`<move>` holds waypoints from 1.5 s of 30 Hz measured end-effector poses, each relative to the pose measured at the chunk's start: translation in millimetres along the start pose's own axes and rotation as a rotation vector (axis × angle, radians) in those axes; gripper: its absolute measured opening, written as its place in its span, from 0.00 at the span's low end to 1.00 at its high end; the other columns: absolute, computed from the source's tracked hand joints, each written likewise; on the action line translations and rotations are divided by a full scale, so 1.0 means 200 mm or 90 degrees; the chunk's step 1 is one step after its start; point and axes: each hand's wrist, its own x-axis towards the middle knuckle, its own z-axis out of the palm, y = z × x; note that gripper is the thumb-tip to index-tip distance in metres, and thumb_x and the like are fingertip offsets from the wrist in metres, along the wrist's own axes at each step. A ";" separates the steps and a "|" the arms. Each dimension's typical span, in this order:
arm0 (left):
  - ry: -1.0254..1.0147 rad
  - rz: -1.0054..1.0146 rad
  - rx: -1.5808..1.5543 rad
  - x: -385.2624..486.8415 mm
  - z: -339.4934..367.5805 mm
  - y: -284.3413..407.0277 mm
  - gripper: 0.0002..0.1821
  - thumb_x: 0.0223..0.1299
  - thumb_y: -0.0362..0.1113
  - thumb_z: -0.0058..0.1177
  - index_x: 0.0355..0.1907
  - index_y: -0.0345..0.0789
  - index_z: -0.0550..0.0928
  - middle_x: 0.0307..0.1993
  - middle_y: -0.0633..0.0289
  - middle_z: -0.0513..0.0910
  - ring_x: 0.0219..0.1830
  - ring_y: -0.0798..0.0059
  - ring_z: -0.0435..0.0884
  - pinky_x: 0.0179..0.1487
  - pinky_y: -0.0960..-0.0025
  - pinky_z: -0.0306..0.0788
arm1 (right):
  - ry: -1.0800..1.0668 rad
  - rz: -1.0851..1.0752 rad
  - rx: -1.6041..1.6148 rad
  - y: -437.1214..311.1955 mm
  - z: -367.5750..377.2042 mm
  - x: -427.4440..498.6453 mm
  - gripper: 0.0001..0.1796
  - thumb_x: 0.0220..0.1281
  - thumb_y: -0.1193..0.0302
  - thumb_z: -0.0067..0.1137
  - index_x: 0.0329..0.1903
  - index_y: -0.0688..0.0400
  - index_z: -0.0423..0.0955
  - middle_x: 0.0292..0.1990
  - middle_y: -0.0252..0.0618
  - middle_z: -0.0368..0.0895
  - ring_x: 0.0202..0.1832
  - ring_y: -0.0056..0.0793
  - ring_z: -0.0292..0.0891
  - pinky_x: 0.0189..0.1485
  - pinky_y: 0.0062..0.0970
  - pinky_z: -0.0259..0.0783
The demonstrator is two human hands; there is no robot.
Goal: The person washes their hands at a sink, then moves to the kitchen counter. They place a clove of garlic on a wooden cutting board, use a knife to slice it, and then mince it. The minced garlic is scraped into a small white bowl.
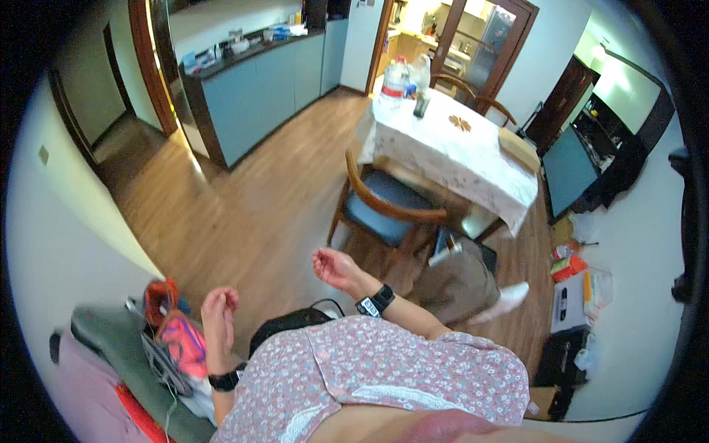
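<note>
My left hand (220, 314) is raised at the left with its fingers curled together, and no object shows in it. Below it are a pink bag (185, 344) and an orange-red item (159, 296). My right hand (336, 269) is held out over the wood floor in front of the floral top (382, 360). Its fingers bend in toward the palm, with nothing visible in them. The nearest furniture to it is a wooden chair (382, 202) with a dark blue seat. Black bands circle both wrists, the right one (376, 302) bearing a white printed tag.
A dining table with a pale patterned cloth (443, 149) carries a large plastic bottle (394, 80) and a flower-shaped mat (460, 123). Brown fabric (457, 285) and a white sock (514, 294) are right of my arm. Boxes (569, 304) line the right wall; a blue-grey cabinet (260, 88) stands far left.
</note>
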 end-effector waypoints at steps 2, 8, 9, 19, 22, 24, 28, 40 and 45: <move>-0.003 0.020 -0.005 0.29 0.02 0.05 0.08 0.73 0.32 0.48 0.46 0.31 0.79 0.39 0.59 0.83 0.41 0.74 0.81 0.50 0.72 0.75 | -0.009 0.045 0.011 -0.17 0.10 0.29 0.13 0.76 0.67 0.47 0.41 0.63 0.76 0.31 0.34 0.80 0.32 0.22 0.75 0.38 0.22 0.77; 0.120 0.004 -0.022 1.09 -0.03 0.15 0.08 0.73 0.32 0.49 0.47 0.31 0.78 0.40 0.58 0.82 0.43 0.72 0.80 0.51 0.70 0.75 | -0.007 0.081 -0.102 -0.60 0.40 1.25 0.14 0.77 0.66 0.47 0.41 0.62 0.77 0.32 0.34 0.81 0.32 0.22 0.77 0.39 0.22 0.77; 0.135 0.011 -0.033 1.20 -0.07 0.15 0.08 0.73 0.32 0.49 0.48 0.31 0.78 0.41 0.58 0.82 0.43 0.72 0.80 0.51 0.70 0.75 | -0.018 0.104 -0.100 -0.64 0.43 1.39 0.14 0.77 0.66 0.47 0.41 0.62 0.77 0.32 0.34 0.81 0.32 0.23 0.77 0.40 0.22 0.78; 0.003 -0.068 -0.017 3.02 0.11 0.42 0.09 0.74 0.32 0.47 0.49 0.31 0.78 0.43 0.58 0.81 0.46 0.73 0.79 0.54 0.71 0.73 | 0.008 -0.004 0.000 -1.48 0.63 2.51 0.14 0.76 0.67 0.48 0.41 0.63 0.78 0.32 0.35 0.82 0.32 0.24 0.77 0.37 0.22 0.77; -0.052 -0.106 0.009 3.59 0.30 0.45 0.09 0.74 0.32 0.47 0.49 0.31 0.77 0.43 0.58 0.81 0.45 0.74 0.79 0.54 0.71 0.73 | 0.106 -0.075 0.065 -1.83 0.57 2.70 0.14 0.76 0.67 0.47 0.40 0.64 0.77 0.31 0.36 0.81 0.31 0.24 0.76 0.37 0.22 0.77; -0.089 -0.112 0.008 3.93 0.44 0.40 0.09 0.74 0.32 0.47 0.49 0.30 0.77 0.43 0.58 0.81 0.45 0.74 0.79 0.55 0.71 0.73 | 0.113 -0.130 0.089 -2.07 0.49 2.81 0.14 0.76 0.67 0.46 0.41 0.64 0.76 0.32 0.37 0.81 0.31 0.25 0.76 0.37 0.22 0.78; -0.155 -0.116 0.015 4.54 0.74 0.23 0.09 0.74 0.32 0.47 0.49 0.30 0.77 0.43 0.58 0.81 0.45 0.74 0.79 0.55 0.70 0.73 | 0.092 -0.187 0.147 -2.52 0.34 3.10 0.13 0.76 0.68 0.46 0.43 0.64 0.75 0.32 0.39 0.82 0.32 0.27 0.79 0.37 0.24 0.79; -0.083 -0.155 0.030 6.17 1.47 0.08 0.10 0.74 0.32 0.47 0.50 0.29 0.76 0.43 0.58 0.80 0.45 0.74 0.78 0.55 0.70 0.73 | 0.086 -0.208 0.106 -4.06 0.41 4.27 0.15 0.77 0.67 0.44 0.43 0.65 0.77 0.31 0.38 0.83 0.30 0.26 0.79 0.38 0.24 0.80; -0.160 -0.197 0.051 7.00 1.90 -0.06 0.10 0.74 0.31 0.46 0.51 0.29 0.76 0.44 0.57 0.81 0.46 0.72 0.80 0.56 0.69 0.75 | 0.120 -0.262 0.159 -4.66 0.29 4.57 0.13 0.76 0.67 0.48 0.41 0.64 0.78 0.33 0.38 0.84 0.32 0.26 0.79 0.39 0.23 0.79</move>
